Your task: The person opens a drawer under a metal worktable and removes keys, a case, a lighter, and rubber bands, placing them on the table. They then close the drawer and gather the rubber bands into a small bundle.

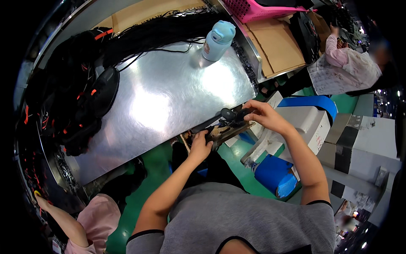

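pinches black piece [241, 114] with right hand [264, 115] by near edge of metal table [169, 76]; cannot tell grip of left hand [200, 146]; has open room beyond.

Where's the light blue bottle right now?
In the head view, the light blue bottle stands on the metal tabletop near its far right edge, beside the black cords and left of the pink basket.

A head-worn fisheye looks down on both hands [200, 146] [263, 116].
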`<act>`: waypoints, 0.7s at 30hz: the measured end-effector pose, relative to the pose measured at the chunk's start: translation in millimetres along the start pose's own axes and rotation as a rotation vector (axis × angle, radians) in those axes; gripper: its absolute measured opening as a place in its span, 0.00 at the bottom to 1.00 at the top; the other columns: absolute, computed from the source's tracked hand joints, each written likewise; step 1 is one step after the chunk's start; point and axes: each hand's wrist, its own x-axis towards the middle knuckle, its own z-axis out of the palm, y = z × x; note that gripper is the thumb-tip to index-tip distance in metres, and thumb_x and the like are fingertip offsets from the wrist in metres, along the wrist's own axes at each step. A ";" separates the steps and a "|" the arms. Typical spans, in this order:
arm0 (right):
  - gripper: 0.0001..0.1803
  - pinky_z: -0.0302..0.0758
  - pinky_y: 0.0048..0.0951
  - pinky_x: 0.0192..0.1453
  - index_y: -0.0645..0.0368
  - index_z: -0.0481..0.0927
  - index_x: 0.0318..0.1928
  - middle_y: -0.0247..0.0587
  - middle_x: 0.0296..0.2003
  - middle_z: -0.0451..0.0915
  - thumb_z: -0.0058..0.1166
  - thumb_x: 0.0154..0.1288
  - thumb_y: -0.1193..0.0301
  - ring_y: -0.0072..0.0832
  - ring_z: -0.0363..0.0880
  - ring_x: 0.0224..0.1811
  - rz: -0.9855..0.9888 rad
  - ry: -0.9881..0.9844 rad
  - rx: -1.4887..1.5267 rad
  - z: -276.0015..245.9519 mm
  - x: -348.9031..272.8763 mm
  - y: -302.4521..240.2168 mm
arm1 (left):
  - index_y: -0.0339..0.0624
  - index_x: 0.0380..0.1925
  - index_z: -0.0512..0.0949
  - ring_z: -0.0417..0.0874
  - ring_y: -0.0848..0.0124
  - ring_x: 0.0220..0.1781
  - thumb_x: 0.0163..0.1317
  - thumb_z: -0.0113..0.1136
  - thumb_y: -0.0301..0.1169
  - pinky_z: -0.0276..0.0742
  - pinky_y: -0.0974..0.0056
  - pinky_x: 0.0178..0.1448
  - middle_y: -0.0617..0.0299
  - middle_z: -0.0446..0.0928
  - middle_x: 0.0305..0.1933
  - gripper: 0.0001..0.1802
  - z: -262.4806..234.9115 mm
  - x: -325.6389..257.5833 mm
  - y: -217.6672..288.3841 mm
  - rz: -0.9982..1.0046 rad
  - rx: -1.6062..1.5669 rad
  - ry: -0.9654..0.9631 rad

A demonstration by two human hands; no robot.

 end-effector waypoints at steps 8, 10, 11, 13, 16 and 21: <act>0.09 0.73 0.20 0.45 0.61 0.75 0.43 0.32 0.36 0.79 0.56 0.64 0.73 0.16 0.75 0.37 -0.191 -0.017 0.344 18.2 33.4 -48.4 | 0.40 0.65 0.60 0.69 0.52 0.63 0.52 0.69 0.31 0.66 0.54 0.65 0.45 0.64 0.61 0.42 -60.4 -10.3 100.1 0.427 -0.061 0.411; 0.09 0.73 0.20 0.45 0.61 0.76 0.43 0.31 0.35 0.79 0.56 0.64 0.72 0.17 0.76 0.36 -0.240 -0.045 0.416 27.4 46.8 -67.6 | 0.41 0.64 0.61 0.74 0.61 0.56 0.55 0.67 0.29 0.70 0.60 0.61 0.50 0.69 0.57 0.37 -64.5 10.2 94.4 0.279 -0.399 0.295; 0.09 0.73 0.20 0.45 0.61 0.76 0.44 0.31 0.35 0.79 0.56 0.64 0.72 0.17 0.76 0.36 -0.282 -0.046 0.462 31.0 56.2 -69.6 | 0.41 0.62 0.64 0.76 0.66 0.50 0.58 0.64 0.28 0.71 0.63 0.57 0.54 0.73 0.51 0.32 -72.6 16.7 93.1 0.198 -0.576 0.259; 0.10 0.74 0.21 0.44 0.61 0.76 0.45 0.32 0.35 0.79 0.54 0.66 0.71 0.18 0.78 0.37 -0.318 0.014 0.482 30.9 71.9 -65.1 | 0.39 0.56 0.69 0.77 0.74 0.40 0.63 0.58 0.26 0.72 0.70 0.48 0.61 0.77 0.39 0.21 -92.8 23.0 91.6 0.086 -0.747 0.281; 0.17 0.77 0.25 0.48 0.63 0.73 0.55 0.40 0.41 0.80 0.52 0.69 0.70 0.24 0.80 0.43 -0.236 0.091 0.445 24.9 79.6 -51.6 | 0.38 0.47 0.74 0.74 0.78 0.33 0.67 0.52 0.26 0.70 0.73 0.42 0.64 0.77 0.30 0.11 -119.7 31.4 69.7 0.144 -0.813 0.394; 0.23 0.77 0.30 0.55 0.66 0.68 0.61 0.51 0.50 0.78 0.50 0.69 0.68 0.33 0.79 0.50 -0.029 0.153 0.469 32.9 82.0 11.2 | 0.37 0.47 0.74 0.77 0.74 0.41 0.68 0.50 0.28 0.73 0.70 0.47 0.59 0.78 0.39 0.10 -150.4 40.0 42.6 0.044 -0.856 0.486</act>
